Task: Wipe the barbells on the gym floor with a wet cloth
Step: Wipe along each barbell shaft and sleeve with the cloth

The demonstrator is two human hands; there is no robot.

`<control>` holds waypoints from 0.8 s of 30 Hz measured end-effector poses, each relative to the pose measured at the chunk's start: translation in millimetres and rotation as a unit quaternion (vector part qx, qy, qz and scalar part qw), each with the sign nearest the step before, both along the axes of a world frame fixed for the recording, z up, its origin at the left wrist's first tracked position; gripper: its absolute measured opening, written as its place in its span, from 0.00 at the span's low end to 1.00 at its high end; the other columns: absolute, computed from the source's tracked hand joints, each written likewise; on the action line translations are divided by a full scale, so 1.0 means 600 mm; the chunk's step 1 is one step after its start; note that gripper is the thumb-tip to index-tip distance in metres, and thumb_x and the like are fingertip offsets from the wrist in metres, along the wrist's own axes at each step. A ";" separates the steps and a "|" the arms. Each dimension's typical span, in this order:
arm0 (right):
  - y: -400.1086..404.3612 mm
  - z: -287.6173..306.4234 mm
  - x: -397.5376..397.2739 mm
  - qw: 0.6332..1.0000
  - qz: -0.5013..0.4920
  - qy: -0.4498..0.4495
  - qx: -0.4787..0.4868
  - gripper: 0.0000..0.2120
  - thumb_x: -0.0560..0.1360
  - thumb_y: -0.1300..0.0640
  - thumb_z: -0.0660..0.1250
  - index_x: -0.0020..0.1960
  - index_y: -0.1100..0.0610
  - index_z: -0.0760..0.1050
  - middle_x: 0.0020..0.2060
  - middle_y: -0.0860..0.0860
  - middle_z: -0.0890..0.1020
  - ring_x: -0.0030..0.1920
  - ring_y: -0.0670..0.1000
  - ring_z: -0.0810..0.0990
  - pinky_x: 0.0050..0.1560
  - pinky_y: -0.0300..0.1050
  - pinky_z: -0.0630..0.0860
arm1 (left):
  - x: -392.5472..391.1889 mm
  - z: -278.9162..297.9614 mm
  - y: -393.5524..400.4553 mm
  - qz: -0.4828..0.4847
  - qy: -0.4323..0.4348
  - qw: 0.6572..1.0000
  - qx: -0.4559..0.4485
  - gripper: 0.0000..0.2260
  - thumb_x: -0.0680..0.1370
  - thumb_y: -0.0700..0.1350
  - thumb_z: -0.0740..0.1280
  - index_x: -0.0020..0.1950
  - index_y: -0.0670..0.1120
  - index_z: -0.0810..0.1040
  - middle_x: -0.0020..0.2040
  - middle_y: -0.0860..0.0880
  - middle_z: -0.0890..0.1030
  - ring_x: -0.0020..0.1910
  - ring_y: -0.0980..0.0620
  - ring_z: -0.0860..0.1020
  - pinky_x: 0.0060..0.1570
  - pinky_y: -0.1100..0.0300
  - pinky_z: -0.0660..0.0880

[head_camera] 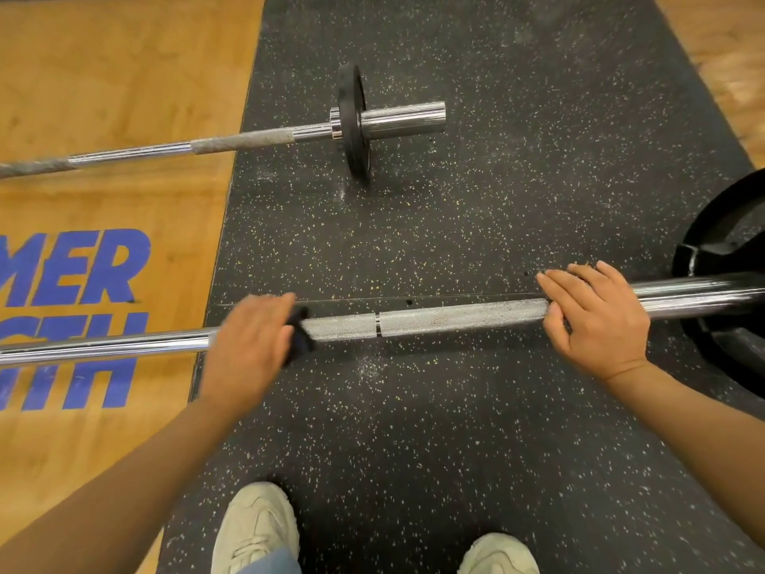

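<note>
A chrome barbell (422, 321) lies across the black speckled mat just in front of me, its knurled section between my hands. My left hand (248, 341) is blurred and grips a dark blue cloth (300, 333) wrapped against the bar at the knurling's left end. My right hand (596, 321) rests over the bar near the sleeve, fingers curled around it. A large black plate (720, 258) sits on the bar's right end. A second barbell (248, 140) with a small black plate (352, 122) lies farther away.
The black rubber mat (455, 428) runs down the middle, with wooden floor (103, 76) bearing blue lettering on the left and wood again at far right. My two pale sneakers (256, 528) stand on the mat at the bottom edge.
</note>
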State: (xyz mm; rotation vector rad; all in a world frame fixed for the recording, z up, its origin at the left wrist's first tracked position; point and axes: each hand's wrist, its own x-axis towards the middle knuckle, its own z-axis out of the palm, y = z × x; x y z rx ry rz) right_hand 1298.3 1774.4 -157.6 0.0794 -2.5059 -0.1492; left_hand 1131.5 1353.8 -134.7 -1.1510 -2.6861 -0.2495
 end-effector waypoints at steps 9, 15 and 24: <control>-0.006 -0.002 0.001 1.000 -0.013 0.010 -0.011 0.16 0.79 0.58 0.59 0.59 0.62 0.82 0.53 0.56 0.85 0.52 0.62 0.82 0.64 0.61 0.73 | -0.002 -0.015 -0.062 0.241 -0.001 0.969 0.045 0.21 0.84 0.44 0.48 0.59 0.33 0.76 0.52 0.34 0.80 0.55 0.34 0.74 0.65 0.39 0.64; -0.003 -0.001 -0.002 1.000 -0.006 0.007 -0.007 0.16 0.79 0.59 0.59 0.59 0.62 0.82 0.53 0.56 0.85 0.52 0.62 0.82 0.64 0.60 0.73 | 0.001 -0.025 -0.031 0.057 0.050 0.996 0.037 0.21 0.85 0.46 0.49 0.62 0.33 0.76 0.53 0.36 0.80 0.55 0.39 0.73 0.61 0.43 0.67; -0.004 0.000 -0.002 1.000 -0.005 0.010 -0.009 0.16 0.79 0.59 0.59 0.58 0.62 0.83 0.52 0.56 0.85 0.52 0.62 0.82 0.64 0.61 0.73 | -0.028 -0.022 -0.115 0.225 0.032 0.972 0.067 0.21 0.84 0.44 0.50 0.55 0.33 0.78 0.51 0.33 0.79 0.51 0.33 0.73 0.55 0.39 0.67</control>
